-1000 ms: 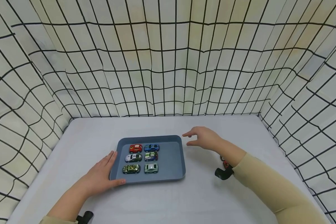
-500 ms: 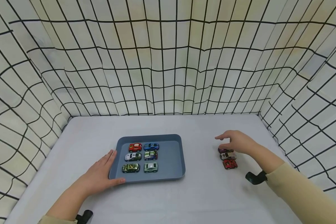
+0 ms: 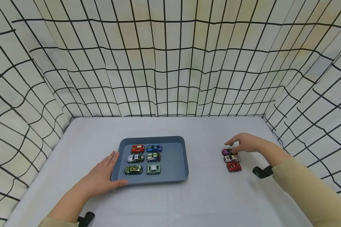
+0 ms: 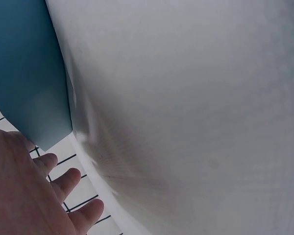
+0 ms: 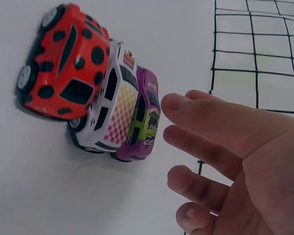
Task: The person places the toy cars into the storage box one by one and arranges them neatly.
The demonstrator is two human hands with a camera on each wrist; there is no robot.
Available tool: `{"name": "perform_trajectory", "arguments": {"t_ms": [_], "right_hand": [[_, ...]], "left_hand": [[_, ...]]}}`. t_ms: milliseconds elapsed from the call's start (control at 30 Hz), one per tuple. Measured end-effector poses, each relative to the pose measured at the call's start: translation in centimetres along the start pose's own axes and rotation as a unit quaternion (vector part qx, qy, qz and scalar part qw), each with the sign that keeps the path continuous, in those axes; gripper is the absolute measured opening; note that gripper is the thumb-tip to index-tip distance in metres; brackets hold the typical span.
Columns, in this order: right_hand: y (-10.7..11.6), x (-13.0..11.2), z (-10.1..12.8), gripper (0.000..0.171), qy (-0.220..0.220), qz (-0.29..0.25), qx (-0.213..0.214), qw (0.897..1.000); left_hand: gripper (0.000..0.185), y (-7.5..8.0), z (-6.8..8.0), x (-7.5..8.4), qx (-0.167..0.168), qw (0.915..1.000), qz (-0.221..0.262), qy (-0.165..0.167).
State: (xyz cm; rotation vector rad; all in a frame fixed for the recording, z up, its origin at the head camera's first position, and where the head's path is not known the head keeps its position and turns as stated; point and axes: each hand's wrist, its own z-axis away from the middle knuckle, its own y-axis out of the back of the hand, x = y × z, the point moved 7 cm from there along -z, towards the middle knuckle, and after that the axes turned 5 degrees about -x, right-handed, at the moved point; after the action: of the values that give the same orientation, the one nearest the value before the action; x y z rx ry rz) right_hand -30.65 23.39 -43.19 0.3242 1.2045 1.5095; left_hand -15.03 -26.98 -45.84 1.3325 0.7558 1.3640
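Layout: tray left of centre, car row to its right.

The tray point(image 3: 174, 164) lies on the table point(image 3: 170, 201) and holds six cars point(image 3: 144, 159) in two columns of three in its left part. The left hand point(image 3: 103, 176) rests at its near left corner. Well apart to the right, three cars point(image 3: 231, 159) sit side by side, touching. The right hand point(image 3: 248, 143) hovers just beside the farthest one.

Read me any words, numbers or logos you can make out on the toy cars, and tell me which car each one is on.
"22": on the side of the purple and green toy car, probably; the print is small.
Red and yellow logo on the roof of the white toy car with the pink checker pattern: too blurred to read.
Red toy car with black spots: no text.
Six toy cars in the blue plastic tray: too small to read.
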Motion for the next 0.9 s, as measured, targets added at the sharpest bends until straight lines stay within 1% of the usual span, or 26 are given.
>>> {"name": "perform_trajectory", "arguments": {"t_ms": [200, 267, 367, 633, 900], "right_hand": [[-0.5, 0.9, -1.0, 0.036, -0.008, -0.012, -0.038, 0.999], [-0.6, 1.1, -1.3, 0.036, -0.016, -0.014, -0.046, 0.999], [-0.7, 1.1, -1.5, 0.036, -0.012, -0.011, -0.052, 0.999], [-1.0, 1.7, -1.7, 0.034, -0.010, -0.015, -0.041, 0.999], [-1.0, 1.4, -1.4, 0.033, 0.002, 0.009, -0.020, 1.000]], "left_hand": [[0.125, -0.1, -0.1, -0.1, -0.003, 1.0000, 0.002, 0.002], [0.125, -0.1, -0.1, -0.1, -0.005, 1.0000, 0.001, 0.004], [0.125, -0.1, -0.1, -0.1, -0.005, 1.0000, 0.000, 0.006], [0.127, 0.0, -0.3, -0.1, -0.006, 0.9999, -0.003, 0.009], [0.126, 0.1, -0.2, 0.2, -0.008, 0.9999, -0.006, 0.011]]}}
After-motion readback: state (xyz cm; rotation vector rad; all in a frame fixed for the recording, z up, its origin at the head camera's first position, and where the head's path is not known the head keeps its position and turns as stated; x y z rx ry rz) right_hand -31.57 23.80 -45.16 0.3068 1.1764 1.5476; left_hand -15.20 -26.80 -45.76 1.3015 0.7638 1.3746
